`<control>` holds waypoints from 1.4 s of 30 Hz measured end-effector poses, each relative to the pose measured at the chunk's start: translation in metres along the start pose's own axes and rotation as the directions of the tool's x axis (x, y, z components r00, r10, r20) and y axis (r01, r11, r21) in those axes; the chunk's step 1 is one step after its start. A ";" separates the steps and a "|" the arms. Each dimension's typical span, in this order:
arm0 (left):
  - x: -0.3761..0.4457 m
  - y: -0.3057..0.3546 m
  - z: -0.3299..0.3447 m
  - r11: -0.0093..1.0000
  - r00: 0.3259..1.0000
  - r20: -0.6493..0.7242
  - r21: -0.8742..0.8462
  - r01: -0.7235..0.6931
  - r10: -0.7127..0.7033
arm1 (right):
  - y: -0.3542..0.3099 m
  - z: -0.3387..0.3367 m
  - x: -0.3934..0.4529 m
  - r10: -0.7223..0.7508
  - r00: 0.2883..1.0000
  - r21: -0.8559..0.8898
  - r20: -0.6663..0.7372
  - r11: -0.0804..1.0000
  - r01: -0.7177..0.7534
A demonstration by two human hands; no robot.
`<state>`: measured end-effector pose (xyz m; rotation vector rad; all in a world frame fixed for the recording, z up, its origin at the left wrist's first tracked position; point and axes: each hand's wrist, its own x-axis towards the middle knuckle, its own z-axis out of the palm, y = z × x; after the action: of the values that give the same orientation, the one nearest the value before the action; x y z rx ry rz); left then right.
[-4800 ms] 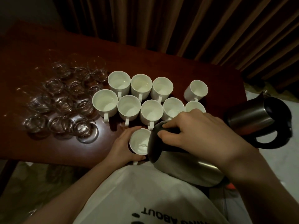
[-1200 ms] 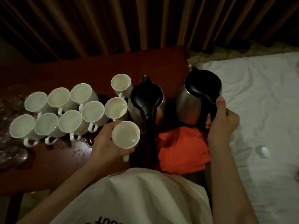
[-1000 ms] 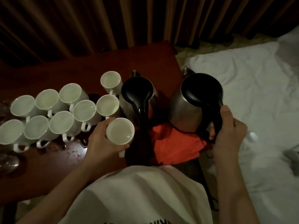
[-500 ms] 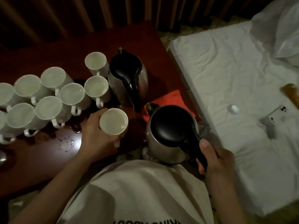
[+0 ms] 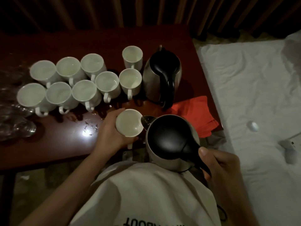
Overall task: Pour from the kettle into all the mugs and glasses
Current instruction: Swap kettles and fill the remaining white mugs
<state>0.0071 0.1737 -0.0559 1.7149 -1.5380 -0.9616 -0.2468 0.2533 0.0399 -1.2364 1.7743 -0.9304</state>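
My left hand (image 5: 110, 132) grips a white mug (image 5: 129, 123) held near the table's front edge. My right hand (image 5: 219, 165) holds the black handle of a steel kettle (image 5: 171, 139) with a black lid; its spout touches the mug's right rim. A second steel kettle (image 5: 162, 79) stands upright further back on the table. Several white mugs (image 5: 84, 82) sit in two rows to the left, handles toward me. Clear glasses (image 5: 14, 124) crowd the far left, dim and partly cut off.
A red cloth (image 5: 195, 115) lies at the right edge of the dark red table (image 5: 65, 144). A white bed (image 5: 252, 95) runs along the right with small items on it. Water drops (image 5: 89, 128) glint on the table. Curtains hang behind.
My right hand lifted the right-hand kettle off the cloth and brought it left and toward me, its spout now at the rim of the mug my left hand keeps holding.
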 end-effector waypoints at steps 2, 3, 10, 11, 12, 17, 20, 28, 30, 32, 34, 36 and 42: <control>-0.002 -0.003 -0.005 1.000 1.000 -0.011 -0.016 -0.002 0.002 | -0.003 0.006 0.004 -0.031 0.999 -0.074 0.033 0.997 0.033; -0.003 -0.005 -0.008 1.000 1.000 -0.021 -0.012 -0.005 0.005 | -0.005 0.010 0.006 -0.031 0.998 -0.092 0.046 0.995 0.035; -0.005 -0.011 -0.020 0.999 1.000 -0.027 -0.045 0.010 -0.011 | -0.017 0.029 0.016 -0.066 0.991 -0.141 0.117 0.987 0.082; -0.006 -0.012 -0.022 0.999 0.999 -0.033 -0.048 0.010 -0.012 | -0.018 0.031 0.017 -0.076 0.988 -0.161 0.134 0.982 0.098; -0.006 -0.013 -0.024 0.999 0.999 -0.044 -0.050 0.011 -0.013 | -0.018 0.033 0.018 -0.082 0.986 -0.175 0.145 0.979 0.107; -0.007 -0.022 -0.030 0.999 0.997 -0.071 -0.040 0.025 -0.028 | -0.021 0.039 0.023 -0.096 0.978 -0.248 0.183 0.959 0.140; -0.006 -0.027 -0.031 0.999 0.996 -0.078 -0.027 0.040 -0.042 | -0.024 0.042 0.025 -0.096 0.981 -0.272 0.166 0.952 0.139; 0.000 -0.034 -0.031 0.998 0.995 -0.081 -0.024 0.055 -0.057 | -0.034 0.045 0.026 -0.064 0.979 -0.268 0.193 0.957 0.115; 0.001 -0.035 -0.031 0.998 0.995 -0.076 -0.031 0.058 -0.060 | -0.036 0.046 0.027 -0.058 0.979 -0.277 0.198 0.954 0.113; 0.002 -0.035 -0.031 0.998 0.996 -0.074 -0.038 0.053 -0.056 | -0.037 0.047 0.029 -0.057 0.979 -0.286 0.194 0.952 0.112; 0.003 -0.036 -0.031 0.998 0.996 -0.078 -0.035 0.048 -0.051 | -0.038 0.047 0.031 -0.063 0.978 -0.284 0.201 0.951 0.120; 0.003 -0.037 -0.031 0.998 0.995 -0.084 -0.027 0.051 -0.053 | -0.038 0.047 0.032 -0.066 0.975 -0.287 0.213 0.950 0.126; 0.006 -0.039 -0.030 0.998 0.995 -0.076 -0.010 0.062 -0.063 | -0.040 0.048 0.035 -0.052 0.973 -0.320 0.226 0.939 0.125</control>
<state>0.0534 0.1718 -0.0732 1.7832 -1.4377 -0.9210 -0.1964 0.2023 0.0479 -1.5788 1.7583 -0.5307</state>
